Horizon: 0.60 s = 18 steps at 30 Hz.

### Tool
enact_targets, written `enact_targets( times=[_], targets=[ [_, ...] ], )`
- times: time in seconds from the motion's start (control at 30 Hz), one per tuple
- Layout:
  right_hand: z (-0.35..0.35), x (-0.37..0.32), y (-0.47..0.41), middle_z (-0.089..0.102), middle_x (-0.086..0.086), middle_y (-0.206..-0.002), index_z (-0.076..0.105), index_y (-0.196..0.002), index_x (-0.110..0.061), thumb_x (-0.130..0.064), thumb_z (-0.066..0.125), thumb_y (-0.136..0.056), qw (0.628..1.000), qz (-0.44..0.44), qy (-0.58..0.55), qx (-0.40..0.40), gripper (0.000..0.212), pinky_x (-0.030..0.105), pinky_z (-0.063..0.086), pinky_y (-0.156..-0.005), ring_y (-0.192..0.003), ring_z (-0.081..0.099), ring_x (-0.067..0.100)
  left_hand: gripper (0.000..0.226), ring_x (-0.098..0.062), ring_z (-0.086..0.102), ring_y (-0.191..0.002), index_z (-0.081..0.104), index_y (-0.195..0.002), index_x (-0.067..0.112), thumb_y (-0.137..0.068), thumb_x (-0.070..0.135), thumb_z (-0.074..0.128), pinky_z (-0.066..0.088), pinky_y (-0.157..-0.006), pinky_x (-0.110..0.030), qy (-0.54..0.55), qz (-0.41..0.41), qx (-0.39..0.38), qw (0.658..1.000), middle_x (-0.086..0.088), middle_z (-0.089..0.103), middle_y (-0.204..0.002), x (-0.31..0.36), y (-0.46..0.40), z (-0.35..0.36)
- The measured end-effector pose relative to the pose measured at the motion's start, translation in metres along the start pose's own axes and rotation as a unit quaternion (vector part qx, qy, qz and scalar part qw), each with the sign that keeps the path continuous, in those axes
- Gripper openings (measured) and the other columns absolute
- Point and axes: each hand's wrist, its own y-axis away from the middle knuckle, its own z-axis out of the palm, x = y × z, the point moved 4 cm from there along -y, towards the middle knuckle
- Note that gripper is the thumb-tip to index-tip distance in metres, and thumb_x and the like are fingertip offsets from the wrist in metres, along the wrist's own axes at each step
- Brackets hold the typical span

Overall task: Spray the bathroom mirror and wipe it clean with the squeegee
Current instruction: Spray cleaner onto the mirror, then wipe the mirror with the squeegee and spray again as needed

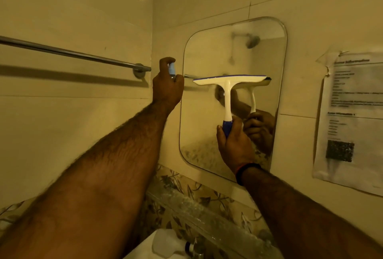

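A rounded rectangular mirror (pixel 207 126) hangs on the tiled wall, its glass hazy in the upper part. My right hand (pixel 234 142) grips the blue handle of a white squeegee (pixel 228 92), whose blade lies level against the middle of the glass. My left hand (pixel 166 86) is raised just left of the mirror's edge, closed around a small blue spray bottle (pixel 171 69) with a finger on top. Both the squeegee and my right hand are reflected in the glass.
A chrome towel rail (pixel 72 53) runs along the left wall. A printed notice (pixel 352 117) is taped right of the mirror. Below are a clear glass shelf (pixel 199 207), a white basin (pixel 157 244) and a tap (pixel 195 248).
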Motion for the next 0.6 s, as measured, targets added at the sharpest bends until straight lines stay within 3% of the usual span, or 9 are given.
enact_targets(
  times=[0.1,0.33,0.6],
  targets=[
    [0.0,0.001,-0.006,0.057,0.007,-0.092,0.035,-0.124,-0.02,-0.043,0.049,-0.093,1.0,0.004,0.004,-0.002,0.042,0.03,0.042,-0.057,-0.07,0.056,0.024,0.04,-0.019,0.057,-0.061,0.041,-0.125,0.029,-0.09,0.016,0.055,0.058,-0.056,-0.046,0.023,-0.002,0.0,1.0,0.004,0.052,-0.073,0.019,-0.013,0.006],
    [-0.013,-0.013,-0.042,0.057,0.006,-0.085,0.035,-0.126,-0.015,-0.04,0.051,-0.093,0.999,-0.017,0.012,0.037,0.045,0.034,0.047,-0.056,-0.068,0.058,0.027,0.049,-0.018,0.055,-0.057,0.037,-0.132,0.03,-0.09,0.015,0.055,0.056,-0.055,-0.044,0.052,-0.012,0.015,0.998,0.003,0.053,-0.071,0.02,-0.016,0.017],
    [-0.04,-0.037,-0.104,0.045,-0.004,-0.075,0.034,-0.124,-0.016,-0.044,0.048,-0.094,0.995,-0.038,0.046,0.084,0.044,0.025,0.037,-0.049,-0.057,0.044,0.011,0.048,-0.02,0.056,-0.061,0.038,-0.129,0.035,-0.09,0.014,0.057,0.058,-0.057,-0.051,0.085,-0.001,-0.006,0.996,0.004,0.053,-0.077,0.024,-0.009,0.039]
  ],
)
